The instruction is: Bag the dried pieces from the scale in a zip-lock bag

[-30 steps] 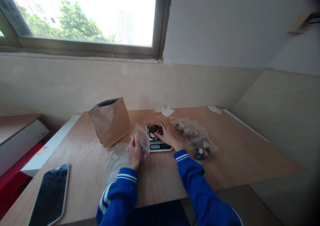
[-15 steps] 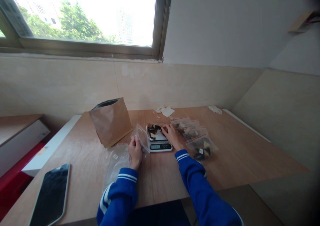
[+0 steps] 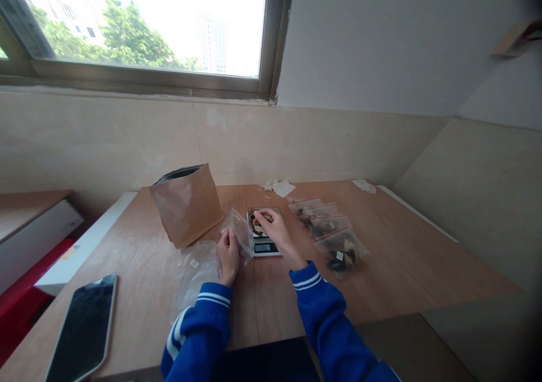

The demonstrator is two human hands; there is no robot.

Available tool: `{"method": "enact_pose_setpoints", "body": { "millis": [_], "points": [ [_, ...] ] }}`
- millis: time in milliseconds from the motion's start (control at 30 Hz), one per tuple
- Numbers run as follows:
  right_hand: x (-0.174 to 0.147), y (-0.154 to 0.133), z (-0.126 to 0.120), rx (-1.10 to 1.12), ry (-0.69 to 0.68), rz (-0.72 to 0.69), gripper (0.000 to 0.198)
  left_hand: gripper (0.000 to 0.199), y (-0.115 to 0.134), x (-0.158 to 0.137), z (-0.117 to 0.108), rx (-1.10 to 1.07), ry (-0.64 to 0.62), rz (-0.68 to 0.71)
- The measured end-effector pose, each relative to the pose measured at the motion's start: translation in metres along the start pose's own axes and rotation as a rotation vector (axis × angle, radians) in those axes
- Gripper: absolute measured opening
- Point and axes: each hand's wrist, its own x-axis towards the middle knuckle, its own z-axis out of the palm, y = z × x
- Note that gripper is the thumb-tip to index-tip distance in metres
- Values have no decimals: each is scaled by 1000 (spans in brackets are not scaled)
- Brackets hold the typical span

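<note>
My left hand (image 3: 229,253) is closed on a clear plastic bag (image 3: 239,227), whose mouth stands up against the left side of a small digital scale (image 3: 266,249). Dark and tan dried pieces (image 3: 257,229) lie on the scale's platform. Right over them is my right hand (image 3: 273,228), its fingers drawn together in a pinch near the platform's left part. Whatever those fingertips hold is too small to make out. The hand covers part of the platform and the right end of the scale's display panel.
A brown paper bag (image 3: 186,207) stands at the back left, with more clear bags (image 3: 195,269) lying before it. Filled zip bags (image 3: 342,252) overlap right of the scale. A phone (image 3: 84,325) lies front left; white scraps (image 3: 283,188) are by the wall.
My right hand has moved left across the scale, from the platform's right edge to over its left part. My left hand stays in place with the plastic bag.
</note>
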Motion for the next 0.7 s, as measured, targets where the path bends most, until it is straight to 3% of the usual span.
{"method": "enact_pose_setpoints", "body": {
  "millis": [100,300,700],
  "points": [
    [-7,-17,24,-74,-105,-34,22,42,2,-1,-2,-3,7,14],
    [-15,-16,39,-559,-100,-150,4,39,2,-2,-5,-28,-24,43],
    [-10,-26,46,-574,-215,-209,8,42,0,-2,-3,-102,-35,46]
  ]
}}
